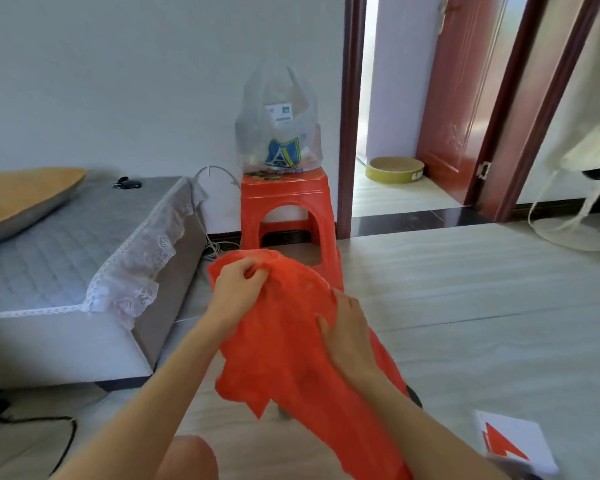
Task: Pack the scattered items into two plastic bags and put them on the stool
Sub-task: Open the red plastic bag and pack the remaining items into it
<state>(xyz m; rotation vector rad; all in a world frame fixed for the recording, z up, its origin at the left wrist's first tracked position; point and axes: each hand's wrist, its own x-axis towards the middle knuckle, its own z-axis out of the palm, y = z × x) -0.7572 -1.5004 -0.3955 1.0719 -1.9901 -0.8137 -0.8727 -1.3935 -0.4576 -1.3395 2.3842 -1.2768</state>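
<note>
Before stool (286, 199) — both hands grip red bag (291, 344).

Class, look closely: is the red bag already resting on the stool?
No, the red bag is held in front of the stool by both hands, and only the clear bag sits on it.

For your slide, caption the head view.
Both hands open a red bag; clear bag sits on stool.
</note>
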